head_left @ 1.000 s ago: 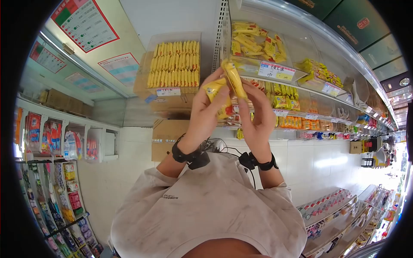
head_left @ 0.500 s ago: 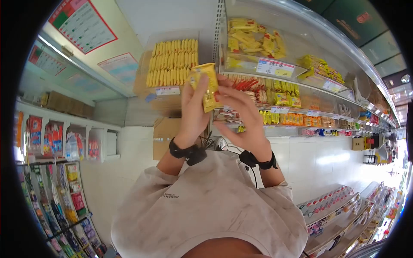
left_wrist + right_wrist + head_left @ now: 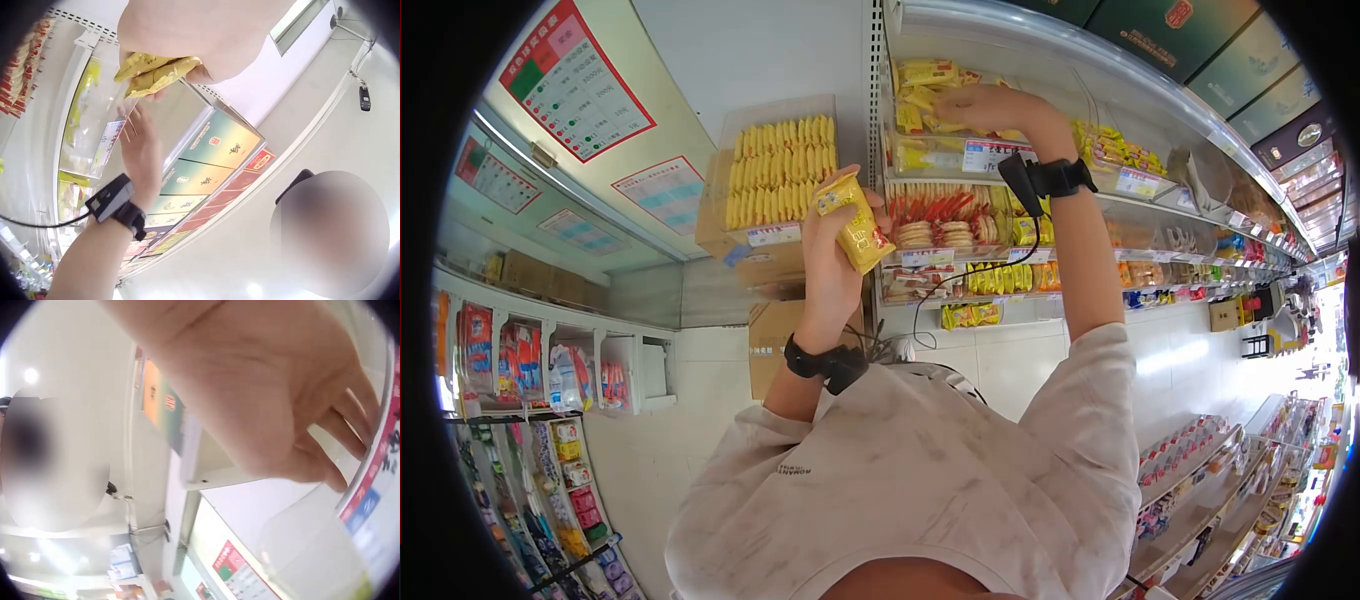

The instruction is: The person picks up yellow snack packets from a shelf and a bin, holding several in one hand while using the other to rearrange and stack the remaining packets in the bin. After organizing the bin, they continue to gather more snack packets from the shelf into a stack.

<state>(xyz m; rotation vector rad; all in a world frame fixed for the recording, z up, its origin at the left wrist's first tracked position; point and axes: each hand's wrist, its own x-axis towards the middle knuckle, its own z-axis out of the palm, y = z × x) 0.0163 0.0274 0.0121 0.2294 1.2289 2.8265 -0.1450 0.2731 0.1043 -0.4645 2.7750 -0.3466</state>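
My left hand (image 3: 828, 275) grips yellow wrapped snack packets (image 3: 862, 238), thumb across the front. In the left wrist view, two yellow wrapper edges (image 3: 156, 78) stick out below the palm. My right hand (image 3: 992, 108) reaches over the clear bin on the upper shelf, where loose yellow packets (image 3: 926, 72) lie. Its fingers extend down behind the bin's front, by the price label (image 3: 990, 156). The right wrist view shows the fingers (image 3: 340, 428) slightly bent and apart, tips hidden behind the label strip (image 3: 375, 465).
Left of the shelves, a box of upright yellow packets (image 3: 782, 170) stands in rows. Below the upper bin are lower shelves with round wrapped biscuits (image 3: 915, 235) and yellow-green packets (image 3: 985, 278). A black cable (image 3: 960, 270) hangs from my right wrist. Green boxes (image 3: 1145, 40) line the top.
The hands have parted: the left keeps the yellow packets, now held lower and left. The right has let go and moved up and right to the upper bin.
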